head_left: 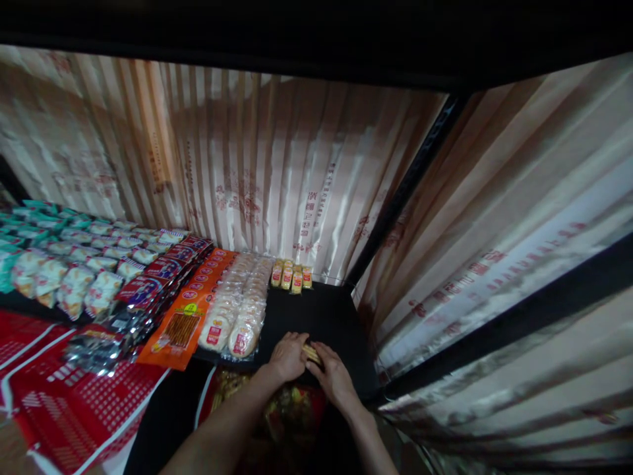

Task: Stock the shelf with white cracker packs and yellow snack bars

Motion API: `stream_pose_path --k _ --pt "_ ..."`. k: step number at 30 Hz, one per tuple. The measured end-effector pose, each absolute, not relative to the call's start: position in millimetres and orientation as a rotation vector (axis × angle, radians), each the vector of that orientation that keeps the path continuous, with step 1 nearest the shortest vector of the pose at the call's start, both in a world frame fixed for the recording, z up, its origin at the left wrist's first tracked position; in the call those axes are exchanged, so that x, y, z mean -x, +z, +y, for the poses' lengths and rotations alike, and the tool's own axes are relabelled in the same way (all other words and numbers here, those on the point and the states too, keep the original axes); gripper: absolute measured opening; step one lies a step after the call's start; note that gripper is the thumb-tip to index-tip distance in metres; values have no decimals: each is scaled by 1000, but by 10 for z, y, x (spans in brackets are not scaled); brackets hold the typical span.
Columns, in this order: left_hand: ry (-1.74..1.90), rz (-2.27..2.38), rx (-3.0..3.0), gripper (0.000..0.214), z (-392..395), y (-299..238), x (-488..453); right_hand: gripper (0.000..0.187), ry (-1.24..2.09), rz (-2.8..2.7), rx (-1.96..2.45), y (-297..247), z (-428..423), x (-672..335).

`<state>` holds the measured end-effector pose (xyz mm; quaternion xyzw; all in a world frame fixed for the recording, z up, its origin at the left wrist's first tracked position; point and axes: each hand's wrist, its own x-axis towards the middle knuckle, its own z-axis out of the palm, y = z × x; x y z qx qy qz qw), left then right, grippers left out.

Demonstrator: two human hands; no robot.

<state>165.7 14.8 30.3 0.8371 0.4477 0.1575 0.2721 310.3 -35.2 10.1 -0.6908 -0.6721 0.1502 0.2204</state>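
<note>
My left hand (289, 356) and my right hand (332, 373) meet over the front of the black shelf (324, 316). Between them they grip small yellow snack packs (311, 355), mostly covered by the fingers; how many is hard to tell. Further back on the same shelf, several yellow snack packs with red labels (291, 276) stand in a small cluster by the curtain. Below my forearms is a red basket (208, 396) with more wrapped packs in it, dim and partly hidden.
Left of my hands lie rows of clear-wrapped round crackers (235, 310), orange snack bags (180, 330), dark red packets (158, 270) and white-and-green packets (93, 247). Red perforated baskets (93, 409) stand at lower left. A dark post (410, 185) and pleated curtains (277, 152) enclose the shelf.
</note>
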Motion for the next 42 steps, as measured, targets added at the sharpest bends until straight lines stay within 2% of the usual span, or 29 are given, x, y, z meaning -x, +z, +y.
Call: stream_pose_path --k 6,11,18,28,36,42 --pt "473 1195 -2193 41 297 443 -1521 31 429 -1794 1861 194 -276 -2976" --pt "558 1248 -2098 37 401 477 -1502 30 454 -1725 1846 227 -149 -2916" --pt "819 1447 -1839 46 443 349 -1539 31 615 -1461 1932 124 55 -2836" --pt "724 1495 -1875 43 389 132 -1641 36 636 -1415 1991 66 315 -2831" --pt "675 1562 -1823 42 552 228 -1697 27 827 -1309 1787 14 566 -2842" --pt "721 1635 -1736 44 599 196 -1697 27 1077 -912 1493 -54 664 -2752"
